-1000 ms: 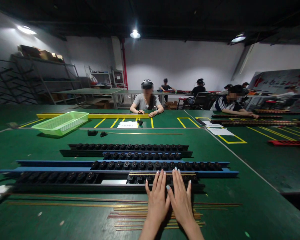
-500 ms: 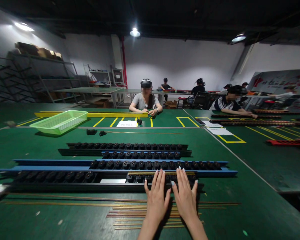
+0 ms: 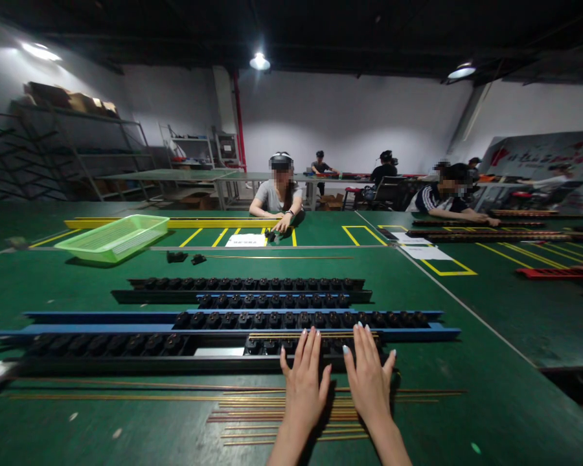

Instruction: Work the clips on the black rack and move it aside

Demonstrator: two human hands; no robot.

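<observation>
My left hand [image 3: 304,388] and my right hand [image 3: 369,378] lie flat, side by side and a little apart, with their fingers spread. Their fingertips rest over the near black rail of sockets [image 3: 126,346], at a few thin brass rods [image 3: 272,336] lying along it. Neither hand visibly grips anything. Below my palms, several loose brass and copper rods [image 3: 252,409] lie lengthwise on the green table top [image 3: 466,414]. Beyond my fingers stand a blue rail with black sockets [image 3: 301,319] and a further black rail [image 3: 243,283].
A light green plastic basket [image 3: 111,237] and a long yellow bar [image 3: 214,223] stand at the far side. Near them lie small black parts [image 3: 177,257] and a long thin rod [image 3: 276,257]. Co-workers [image 3: 276,194] sit across the table and to the right.
My hands have spread farther apart, with the right hand shifting right. The whole view has tilted slightly, and a co-worker across the table has moved a hand.
</observation>
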